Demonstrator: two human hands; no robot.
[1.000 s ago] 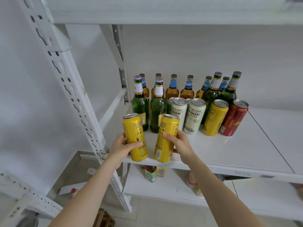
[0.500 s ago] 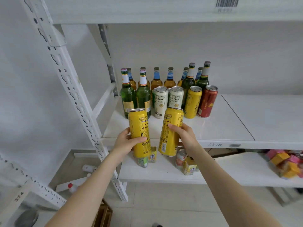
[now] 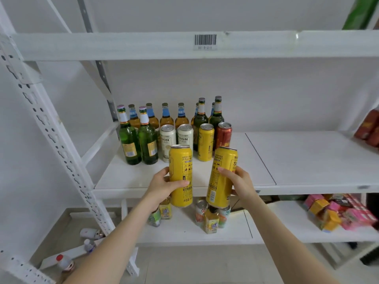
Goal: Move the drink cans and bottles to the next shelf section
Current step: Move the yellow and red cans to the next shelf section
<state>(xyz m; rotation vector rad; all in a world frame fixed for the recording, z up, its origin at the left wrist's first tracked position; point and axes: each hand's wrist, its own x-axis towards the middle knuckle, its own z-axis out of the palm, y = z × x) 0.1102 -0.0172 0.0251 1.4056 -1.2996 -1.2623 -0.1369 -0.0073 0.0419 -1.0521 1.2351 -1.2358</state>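
Red can: upright, rightmost of the grp. Just left of it, all upright: yellow can, 2 white cans, then 2 green bottles w/ white neck labels. Behind it: 2 dark green bottles. Back-left of it: a row of amber bottles w/ blue neck labels. In front of it, in the air: tall yellow can gripped by left hand, upright; 2nd tall yellow can gripped by right hand, top tilted right.

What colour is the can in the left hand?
The can is yellow with black print; the head view shows it.
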